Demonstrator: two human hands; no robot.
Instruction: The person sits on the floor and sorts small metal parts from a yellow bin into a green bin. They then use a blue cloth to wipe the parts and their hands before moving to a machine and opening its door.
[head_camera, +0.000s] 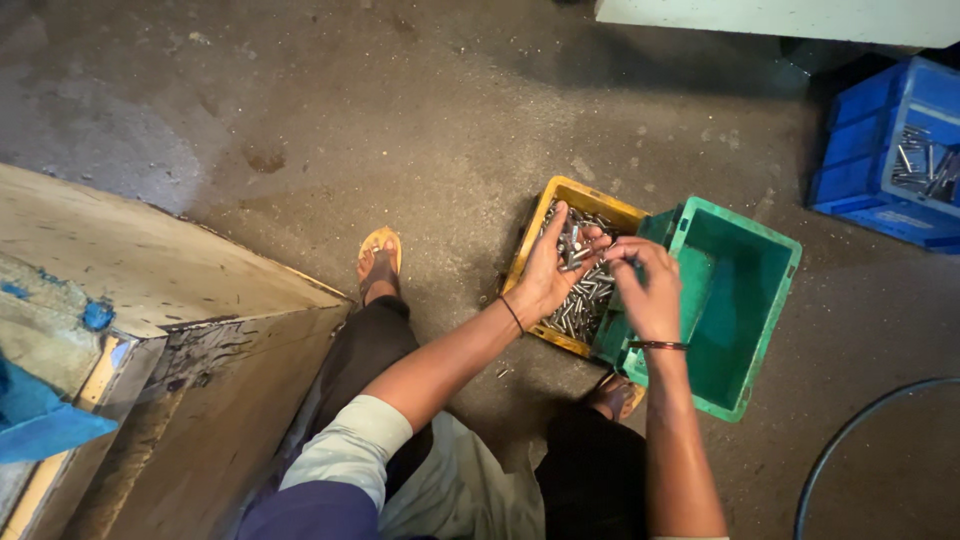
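Observation:
I am seated above a concrete floor. A yellow crate on the floor holds several small shiny metal pins. My left hand lies palm up over the crate with a few pins resting on its fingers. My right hand hovers beside it, fingertips pinched at the pins in the left palm. A green crate leans tilted on the yellow crate's right side, and its inside looks bare.
A blue crate with more metal parts stands at the far right. A large wooden box with blue cloth fills the left. My sandalled feet flank the crates. A dark hose curves at the lower right.

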